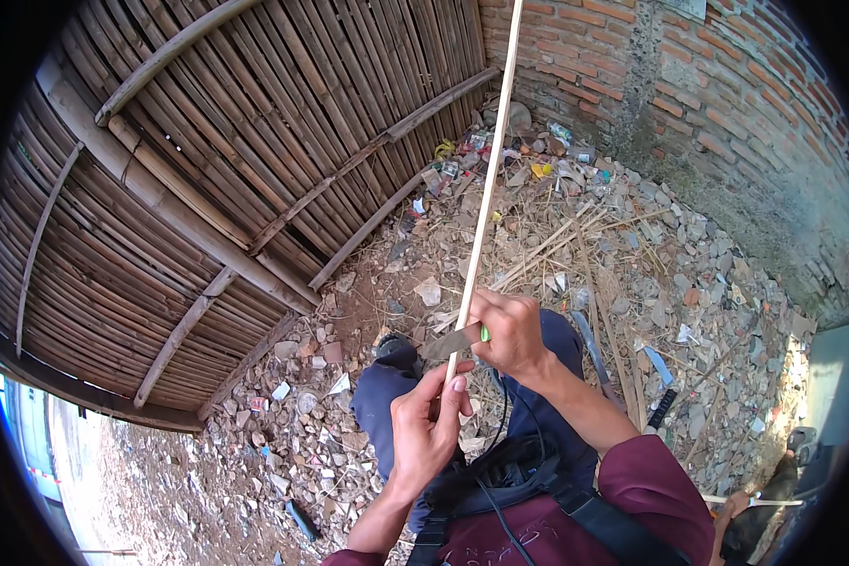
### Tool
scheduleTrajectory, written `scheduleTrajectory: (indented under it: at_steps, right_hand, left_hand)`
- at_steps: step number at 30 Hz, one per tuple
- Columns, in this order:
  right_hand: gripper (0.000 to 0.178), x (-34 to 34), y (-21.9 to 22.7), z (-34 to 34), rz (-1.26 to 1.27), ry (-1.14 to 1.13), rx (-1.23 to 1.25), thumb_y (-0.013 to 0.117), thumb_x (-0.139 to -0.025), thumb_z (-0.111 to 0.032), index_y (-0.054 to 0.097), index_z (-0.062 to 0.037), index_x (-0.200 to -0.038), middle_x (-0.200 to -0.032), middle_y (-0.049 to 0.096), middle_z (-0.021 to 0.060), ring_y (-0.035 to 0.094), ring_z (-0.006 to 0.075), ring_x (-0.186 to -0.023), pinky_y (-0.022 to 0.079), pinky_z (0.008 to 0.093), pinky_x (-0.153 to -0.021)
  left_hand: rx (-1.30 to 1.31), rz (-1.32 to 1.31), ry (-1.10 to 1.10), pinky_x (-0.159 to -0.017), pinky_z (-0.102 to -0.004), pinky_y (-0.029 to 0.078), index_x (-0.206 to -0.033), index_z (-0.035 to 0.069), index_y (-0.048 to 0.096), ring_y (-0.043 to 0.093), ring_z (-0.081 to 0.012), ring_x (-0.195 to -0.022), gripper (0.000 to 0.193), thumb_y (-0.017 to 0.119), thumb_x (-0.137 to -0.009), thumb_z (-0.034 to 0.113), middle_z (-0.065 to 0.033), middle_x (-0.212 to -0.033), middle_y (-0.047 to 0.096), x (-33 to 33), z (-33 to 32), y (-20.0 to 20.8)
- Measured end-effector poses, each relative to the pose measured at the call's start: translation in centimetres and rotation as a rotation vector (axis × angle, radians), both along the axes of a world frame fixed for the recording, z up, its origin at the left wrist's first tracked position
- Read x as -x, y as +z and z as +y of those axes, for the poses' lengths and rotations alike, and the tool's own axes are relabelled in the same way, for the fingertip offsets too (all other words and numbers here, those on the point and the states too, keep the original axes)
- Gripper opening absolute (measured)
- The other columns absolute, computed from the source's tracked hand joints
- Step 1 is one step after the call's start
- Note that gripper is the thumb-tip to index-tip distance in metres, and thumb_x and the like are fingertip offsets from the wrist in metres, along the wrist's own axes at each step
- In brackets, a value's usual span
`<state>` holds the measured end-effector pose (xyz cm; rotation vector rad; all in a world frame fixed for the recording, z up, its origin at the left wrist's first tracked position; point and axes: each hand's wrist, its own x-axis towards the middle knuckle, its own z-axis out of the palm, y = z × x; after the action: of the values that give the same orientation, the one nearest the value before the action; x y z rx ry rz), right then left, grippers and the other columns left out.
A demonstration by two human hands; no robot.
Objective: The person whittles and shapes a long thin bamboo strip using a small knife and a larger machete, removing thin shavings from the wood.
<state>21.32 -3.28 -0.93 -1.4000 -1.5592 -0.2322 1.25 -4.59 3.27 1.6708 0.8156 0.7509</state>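
Observation:
My left hand (424, 424) grips the lower end of a long, pale strip (486, 203), which looks like split bamboo, between thumb and fingers. The strip rises away from me, past the far edge of the view. Just above, my right hand (511, 332) is closed round a knife (451, 341). A bit of green handle shows at its fist. The broad, dull blade lies across the strip, pointing left. Whether its edge bites into the strip I cannot tell.
Rubble and litter (424, 292) cover the ground around my bent legs. A slatted bamboo wall (255, 123) stands left, a brick wall (726, 104) far right. Long strips (590, 245) and a curved blade (590, 344) lie right. Another person's hand (731, 514) holds a stick, lower right.

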Motion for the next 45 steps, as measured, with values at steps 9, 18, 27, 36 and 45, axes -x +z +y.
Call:
scheduleTrajectory:
  at_steps: [9,18,27,36,45]
  right_hand:
    - [0.004,-4.5,3.5,2.7,0.137,-0.219,-0.083,0.065,-0.085,-0.003,0.061,-0.0049,-0.087,-0.074,0.067,0.0147,0.068,0.0375,-0.064,0.050,0.0484,-0.057]
    - [0.008,-7.5,4.6,5.8,0.030,-0.256,-0.135,0.064,-0.085,-0.002,0.064,-0.0087,-0.089,-0.068,0.068,0.0155,0.069,0.0372,-0.060,0.051,0.0489,-0.056]
    - [0.019,-11.5,4.9,10.7,0.108,-0.357,-0.144,0.058,-0.093,-0.004,0.077,-0.0051,-0.090,-0.061,0.068,0.0170,0.067,0.0280,-0.051,0.048,0.0429,-0.049]
    - [0.021,-17.6,4.4,15.2,0.155,-0.530,-0.092,0.066,-0.092,-0.008,0.082,0.0012,-0.103,-0.071,0.074,0.0228,0.074,0.0347,-0.060,0.057,0.0450,-0.059]
    - [0.017,-17.4,3.2,16.1,-0.064,-0.640,-0.024,0.067,-0.093,-0.010,0.078,0.0010,-0.085,-0.073,0.073,0.0268,0.075,0.0417,-0.067,0.058,0.0512,-0.062]
  left_hand:
    - [-0.080,0.049,0.012,-0.053,-0.0209,0.038,-0.127,-0.003,0.073,0.051,-0.0011,-0.061,0.024,0.059,-0.111,0.009,0.0019,-0.069,0.061,0.4,-2.1,-0.4]
    - [-0.140,0.110,0.056,-0.053,-0.0236,0.043,-0.123,-0.002,0.075,0.056,-0.0042,-0.059,0.021,0.062,-0.108,0.006,-0.0014,-0.067,0.063,2.7,-2.7,-1.0]
    - [-0.184,0.149,0.100,-0.051,-0.0247,0.041,-0.119,-0.002,0.075,0.053,-0.0046,-0.055,0.020,0.062,-0.108,0.009,0.0001,-0.063,0.059,5.0,-3.8,-1.9]
    - [-0.114,0.114,0.137,-0.052,-0.0300,0.044,-0.119,0.003,0.077,0.055,-0.0092,-0.056,0.023,0.063,-0.110,0.019,-0.0043,-0.064,0.060,8.1,-5.1,-2.9]
    - [-0.099,0.067,0.114,-0.049,-0.0328,0.040,-0.117,0.002,0.073,0.049,-0.0121,-0.052,0.024,0.060,-0.112,0.022,-0.0049,-0.062,0.054,10.0,-5.1,-3.9]
